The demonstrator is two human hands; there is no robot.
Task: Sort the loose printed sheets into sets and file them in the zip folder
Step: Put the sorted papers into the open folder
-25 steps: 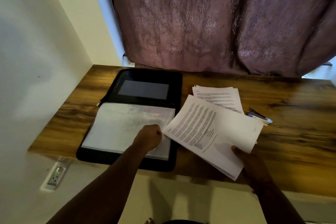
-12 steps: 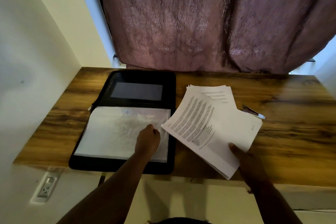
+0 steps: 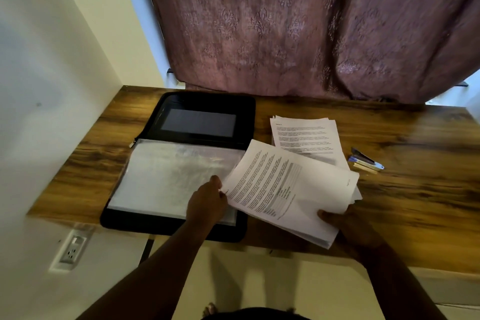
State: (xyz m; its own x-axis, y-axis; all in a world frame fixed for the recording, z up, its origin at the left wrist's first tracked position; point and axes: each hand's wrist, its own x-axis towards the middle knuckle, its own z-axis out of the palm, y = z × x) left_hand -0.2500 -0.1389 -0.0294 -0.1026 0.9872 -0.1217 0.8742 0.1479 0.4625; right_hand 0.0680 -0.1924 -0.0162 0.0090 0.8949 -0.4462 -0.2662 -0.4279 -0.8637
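Note:
A black zip folder (image 3: 202, 101) lies open on the left of the wooden table, with clear plastic sleeves (image 3: 171, 176) spread over its near half. My left hand (image 3: 207, 202) rests on the sleeves' right edge with its fingers curled at that edge. My right hand (image 3: 345, 223) holds a stack of printed sheets (image 3: 291, 189) by its near corner, tilted above the table just right of the folder. The stack's left corner almost meets my left hand. A second pile of printed sheets (image 3: 306, 135) lies flat behind it.
A small blue stapler (image 3: 366, 161) lies to the right of the flat pile. A patterned curtain (image 3: 298, 26) hangs along the table's (image 3: 415, 189) far edge. A white wall closes the left side, with a power outlet (image 3: 71, 249) below the tabletop.
The held stack has shifted slightly left toward the folder, its corner now close to my left hand. My left hand stays at the sleeves' right edge.

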